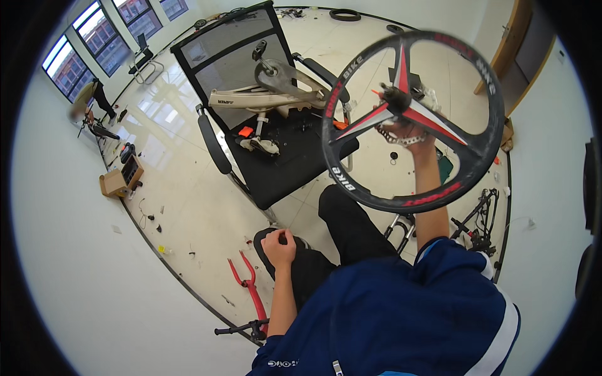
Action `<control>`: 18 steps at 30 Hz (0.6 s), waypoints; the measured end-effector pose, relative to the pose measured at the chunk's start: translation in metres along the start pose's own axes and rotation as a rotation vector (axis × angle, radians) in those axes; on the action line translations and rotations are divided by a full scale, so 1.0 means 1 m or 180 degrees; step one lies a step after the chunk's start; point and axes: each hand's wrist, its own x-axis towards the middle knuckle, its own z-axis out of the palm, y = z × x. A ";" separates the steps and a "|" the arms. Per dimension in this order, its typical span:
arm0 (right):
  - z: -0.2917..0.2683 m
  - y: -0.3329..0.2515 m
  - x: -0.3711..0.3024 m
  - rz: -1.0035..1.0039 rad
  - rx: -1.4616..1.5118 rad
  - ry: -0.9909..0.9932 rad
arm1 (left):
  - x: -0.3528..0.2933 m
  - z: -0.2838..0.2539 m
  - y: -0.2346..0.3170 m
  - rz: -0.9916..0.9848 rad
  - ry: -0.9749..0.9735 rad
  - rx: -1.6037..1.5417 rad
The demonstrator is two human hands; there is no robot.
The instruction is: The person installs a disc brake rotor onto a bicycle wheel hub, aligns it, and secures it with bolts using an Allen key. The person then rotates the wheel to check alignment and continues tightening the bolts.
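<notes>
My right hand (407, 133) holds up a black three-spoke bicycle wheel (397, 99) with red and white markings, its fingers wrapped round the hub area from behind. A silver ring with holes (421, 138) shows by the hub, next to those fingers; part of the hand is hidden by the wheel. My left hand (279, 247) rests by my left knee with its fingers curled closed. Whatever it may hold is hidden. In front of me, a pale bicycle frame (266, 99) with crank and pedals lies on a black office chair (282, 169).
A red fork (253, 294) with a black handlebar is at my left. Black bicycle parts (480, 229) lie on the right. An opened cardboard box (114, 183) and scattered small parts are along the left wall. At the far left a person (94, 100) bends over a bicycle.
</notes>
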 end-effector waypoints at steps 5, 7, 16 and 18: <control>0.049 -0.040 0.040 -0.0017 -0.4199 0.1007 | -0.001 0.003 0.000 -0.0064 -0.0017 -0.0012; 0.064 -0.036 0.051 -0.0774 -0.5922 0.0591 | -0.002 0.002 -0.001 -0.0090 -0.0001 -0.0053; 0.047 -0.038 0.084 0.0800 -0.9423 -0.3206 | -0.001 0.004 -0.006 -0.0016 0.0106 0.0106; 0.050 -0.028 0.080 0.1361 -0.9147 -0.4029 | -0.002 -0.001 -0.006 0.0003 0.0092 0.0085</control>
